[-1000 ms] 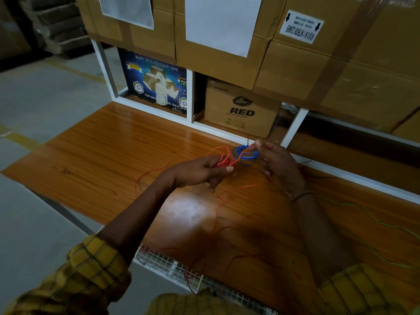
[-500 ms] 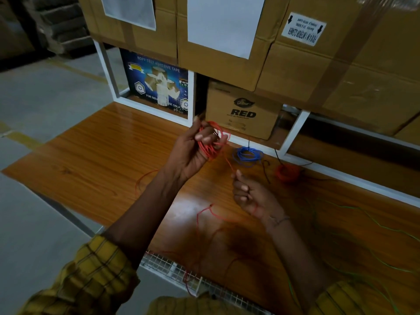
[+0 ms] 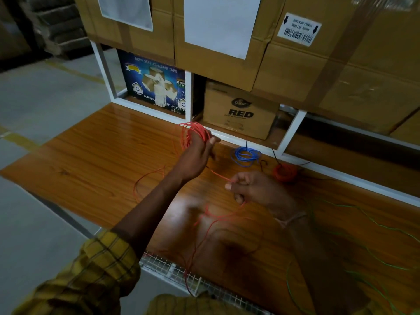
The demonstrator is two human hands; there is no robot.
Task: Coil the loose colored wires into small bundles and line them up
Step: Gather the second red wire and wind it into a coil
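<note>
Both hands are busy with one orange wire. The left hand is raised near the back of the wooden table with several loops of that wire wound round its fingers. The right hand sits lower and well apart from it, pinching the strand that runs between them; the loose remainder trails from this hand across the table and over its near edge.

Judging by this, the winding of a third bundle is in hand. A blue coil and a red coil already lie side by side along the back rail, while a green wire sprawls uncoiled on the right.

The next move probably calls for the right hand to feed slack and carry the strand round the left fingers again, keeping light tension so the loops stay even and do not slip off. The trailing length could snag on the wire rack below the table edge.
</note>
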